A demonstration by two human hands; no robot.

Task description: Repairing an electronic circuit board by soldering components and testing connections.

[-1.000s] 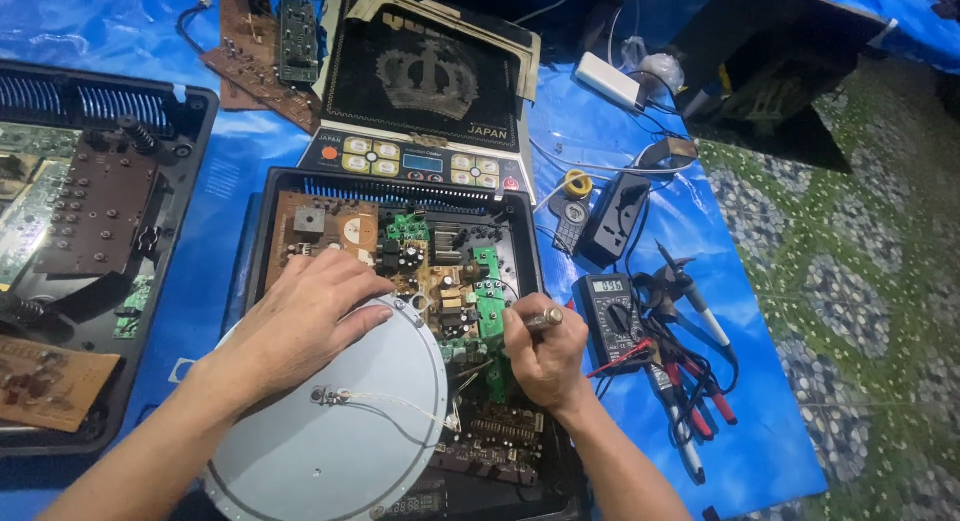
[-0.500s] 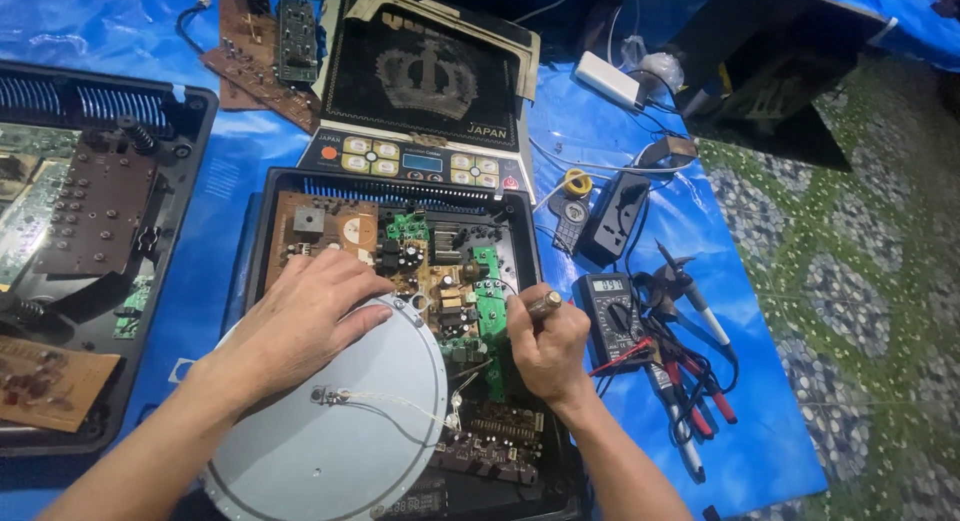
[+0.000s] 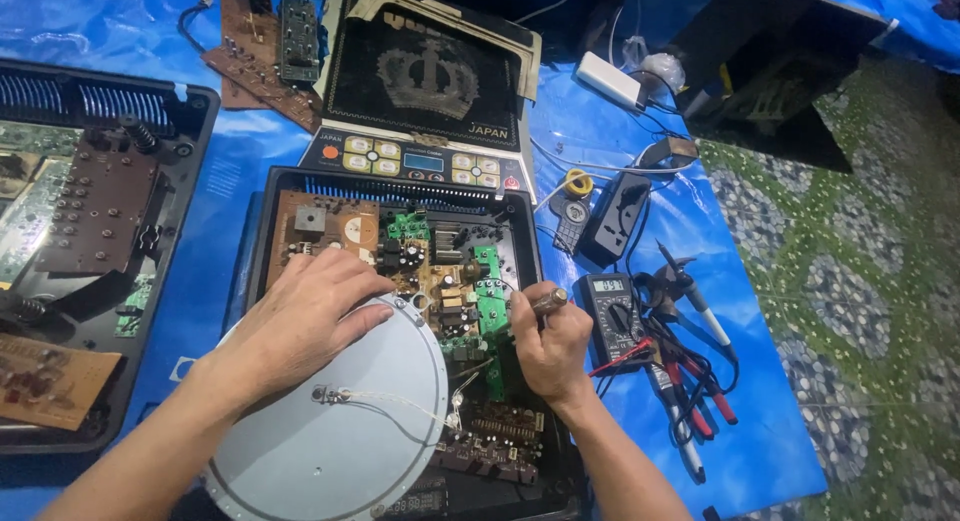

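An opened induction cooker base point(image 3: 275, 196) lies in front of me, with its brown and green circuit boards point(image 3: 440, 271) exposed. My left hand point(image 3: 300, 316) rests flat on the round grey coil disc point(image 3: 340, 441), which is tilted up over the lower left of the base. My right hand point(image 3: 548, 346) grips a thin metal-tipped tool point(image 3: 548, 301) over the right side of the board, beside the green daughter board point(image 3: 490, 291). The tool's working end is hidden by my fingers.
A black multimeter point(image 3: 612, 316) with red and black probes point(image 3: 690, 391) lies right of the base. The cooker's glass top point(image 3: 425, 81) stands behind it. A second opened cooker point(image 3: 90, 231) sits at left, loose boards point(image 3: 265, 46) at the back, all on a blue tarp point(image 3: 760, 421).
My right hand has shifted slightly up and left with the tool, closer to the green board. The left hand has stayed on the disc.
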